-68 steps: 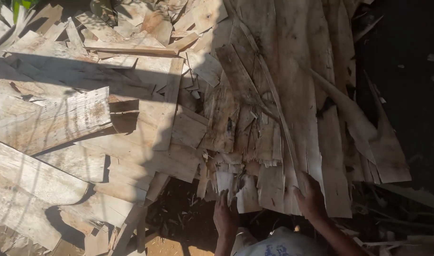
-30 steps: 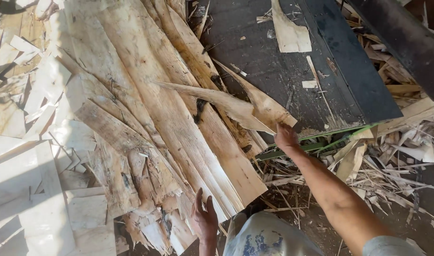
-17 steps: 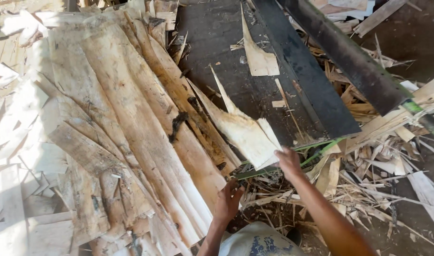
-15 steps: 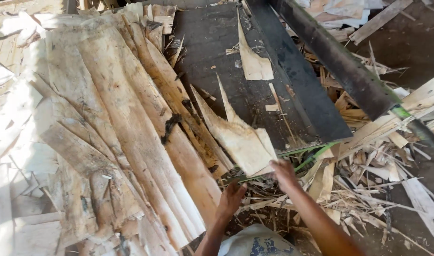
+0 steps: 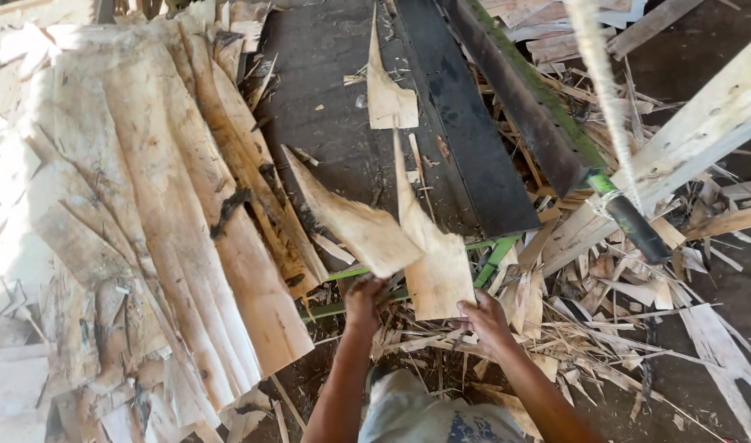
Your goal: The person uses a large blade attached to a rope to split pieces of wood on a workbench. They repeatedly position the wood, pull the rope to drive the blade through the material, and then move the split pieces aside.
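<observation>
Left hand (image 5: 364, 297) and right hand (image 5: 484, 318) each grip, clamped, a pale torn veneer piece (image 5: 351, 221) and veneer strip (image 5: 431, 262) below the dark conveyor belt (image 5: 343, 123).

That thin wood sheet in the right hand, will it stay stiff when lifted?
Probably not: the wood sheet looks thin and tapers to a long sliver, so it likely flexes. Its ragged edges suggest it splits easily. The right hand grips only its bottom edge.

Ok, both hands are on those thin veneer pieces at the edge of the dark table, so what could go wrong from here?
1. The left hand and right hand are bare, and the two veneer pieces have jagged, pointed edges, so splinters or cuts seem likely.
2. The pieces look thin and already cracked; they may snap if lifted by one end.
3. Loose wood scraps cover the ground, which could cause a slip.
</observation>
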